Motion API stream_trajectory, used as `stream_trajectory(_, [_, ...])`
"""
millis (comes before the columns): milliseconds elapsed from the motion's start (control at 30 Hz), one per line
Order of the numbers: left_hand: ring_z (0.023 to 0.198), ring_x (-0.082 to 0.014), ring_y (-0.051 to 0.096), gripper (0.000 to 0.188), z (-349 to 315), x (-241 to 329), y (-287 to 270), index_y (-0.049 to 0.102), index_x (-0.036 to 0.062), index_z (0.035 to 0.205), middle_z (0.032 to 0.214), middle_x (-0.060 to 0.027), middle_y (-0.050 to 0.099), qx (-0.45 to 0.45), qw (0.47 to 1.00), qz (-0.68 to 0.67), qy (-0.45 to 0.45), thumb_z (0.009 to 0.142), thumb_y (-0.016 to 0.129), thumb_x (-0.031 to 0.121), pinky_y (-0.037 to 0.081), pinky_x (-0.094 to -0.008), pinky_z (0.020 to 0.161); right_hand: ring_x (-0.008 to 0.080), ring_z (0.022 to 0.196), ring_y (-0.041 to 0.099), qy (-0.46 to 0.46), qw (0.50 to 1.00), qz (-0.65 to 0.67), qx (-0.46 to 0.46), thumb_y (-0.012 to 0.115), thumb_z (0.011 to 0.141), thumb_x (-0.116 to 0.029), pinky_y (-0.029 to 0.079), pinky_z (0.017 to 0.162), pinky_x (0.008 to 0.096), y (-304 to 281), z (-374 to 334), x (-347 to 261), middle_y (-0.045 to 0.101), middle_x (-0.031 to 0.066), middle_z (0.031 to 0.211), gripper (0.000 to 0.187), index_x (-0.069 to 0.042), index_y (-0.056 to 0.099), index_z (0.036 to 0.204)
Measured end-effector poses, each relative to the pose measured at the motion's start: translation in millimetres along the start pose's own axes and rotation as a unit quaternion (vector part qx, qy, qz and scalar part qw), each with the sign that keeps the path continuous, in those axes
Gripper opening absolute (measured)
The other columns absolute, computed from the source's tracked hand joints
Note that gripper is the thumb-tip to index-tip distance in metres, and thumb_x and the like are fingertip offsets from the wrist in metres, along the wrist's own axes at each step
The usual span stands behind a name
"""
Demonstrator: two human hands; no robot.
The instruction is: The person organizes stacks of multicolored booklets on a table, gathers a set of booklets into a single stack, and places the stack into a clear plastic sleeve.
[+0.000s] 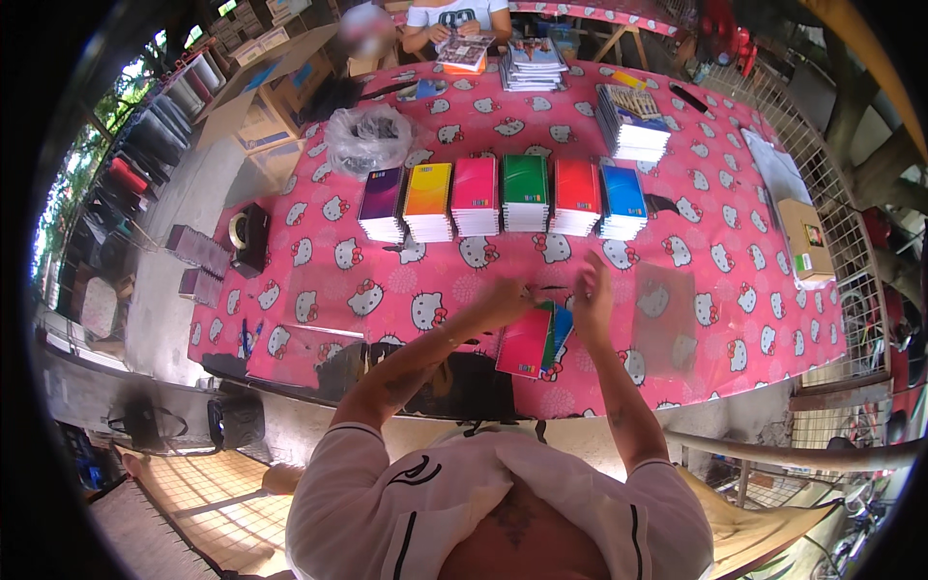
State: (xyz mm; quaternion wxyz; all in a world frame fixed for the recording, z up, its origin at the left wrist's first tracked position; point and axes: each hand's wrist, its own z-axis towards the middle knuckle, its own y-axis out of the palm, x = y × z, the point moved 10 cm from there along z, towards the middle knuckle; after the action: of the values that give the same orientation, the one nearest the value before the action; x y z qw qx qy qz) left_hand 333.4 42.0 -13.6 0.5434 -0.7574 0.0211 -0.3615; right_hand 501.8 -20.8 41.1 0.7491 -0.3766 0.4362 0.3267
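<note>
A pink notebook (525, 346) lies fanned over a green notebook (553, 348) and a blue notebook (564, 324) near the table's front edge. My left hand (507, 302) is at the upper left of this fan, its fingers curled together; what they hold, if anything, is hidden. Just above the blue one, my right hand (593, 290) is raised with its fingers apart and holds nothing. Beyond both hands stands a row of notebook stacks: purple (382, 198), yellow (427, 198), pink (475, 193), green (525, 188), red (576, 193) and blue (622, 198).
Clear plastic sheets (665, 319) lie to the right, and a crumpled plastic bag (367, 140) sits at the back left. A tape roll (239, 230) is by the left edge. Across the table, a person (459, 24) handles booklets near more stacks (534, 66). A cardboard box (805, 240) stands right.
</note>
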Motion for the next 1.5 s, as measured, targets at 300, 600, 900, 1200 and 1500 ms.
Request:
stream_trajectory(300, [0.087, -0.0320, 0.069, 0.043, -32.1, -113.4, -182.4, 0.055, 0.0043, 0.131, 0.097, -0.0174, 0.070, 0.398, 0.884, 0.227, 0.095, 0.089, 0.058, 0.006, 0.054, -0.0461, 0.078, 0.0296, 0.097, 0.064, -0.294, 0.905, -0.291, -0.096, 0.067, 0.084, -0.009, 0.044, 0.095, 0.0448, 151.2, 108.1, -51.3, 0.066, 0.0121, 0.106, 0.037, -0.009, 0.063, 0.121])
stream_trajectory(600, [0.069, -0.0217, 0.072, 0.037, -69.2, -30.3, -221.3, 0.064, -0.0035, 0.107, 0.079, -0.0150, 0.071, 0.131, 0.961, -0.242, -0.019, 0.100, 0.059, 0.032, 0.055, -0.0323, 0.063, 0.0313, 0.129, 0.048, -0.272, 0.907, -0.305, -0.099, 0.073, 0.081, -0.015, 0.042, 0.103, 0.0472, 114.5, 102.6, -53.1, 0.051, 0.0085, 0.139, 0.053, -0.014, 0.059, 0.132])
stream_trajectory(900, [0.072, -0.0137, 0.069, 0.024, -119.5, -45.5, -199.7, 0.064, -0.0027, 0.100, 0.084, -0.0084, 0.069, 0.165, 0.920, -0.353, 0.037, 0.096, 0.066, 0.021, 0.059, -0.0264, 0.062, 0.0285, 0.098, 0.068, -0.125, 0.988, -0.060, -0.067, 0.070, 0.082, -0.002, 0.054, 0.084, 0.0366, 10.4, 127.6, -8.7, 0.072, 0.0104, 0.107, 0.030, -0.004, 0.069, 0.112])
stream_trajectory(1200, [0.055, -0.0128, 0.065, 0.031, -41.8, -10.9, -2.4, 0.066, -0.0013, 0.102, 0.070, -0.0098, 0.067, -0.067, 0.975, -0.197, -0.076, 0.092, 0.069, 0.028, 0.050, -0.0291, 0.049, 0.0272, 0.120, 0.060, 0.048, 0.912, 0.156, -0.376, 0.051, 0.080, 0.016, 0.046, 0.104, 0.0378, 54.1, -55.3, 42.6, 0.063, 0.0088, 0.131, 0.046, -0.004, 0.066, 0.119])
stream_trajectory(1500, [0.102, -0.0302, 0.067, 0.041, 4.5, -7.9, -141.6, 0.058, 0.0037, 0.124, 0.104, -0.0090, 0.071, 0.428, 0.871, 0.207, 0.121, 0.083, 0.062, 0.005, 0.041, -0.0532, 0.104, 0.0306, 0.129, 0.052, -0.303, 0.928, -0.215, -0.044, 0.069, 0.081, -0.003, 0.043, 0.104, 0.0452, 122.8, 79.0, -73.5, 0.062, 0.0109, 0.130, 0.048, -0.008, 0.061, 0.128])
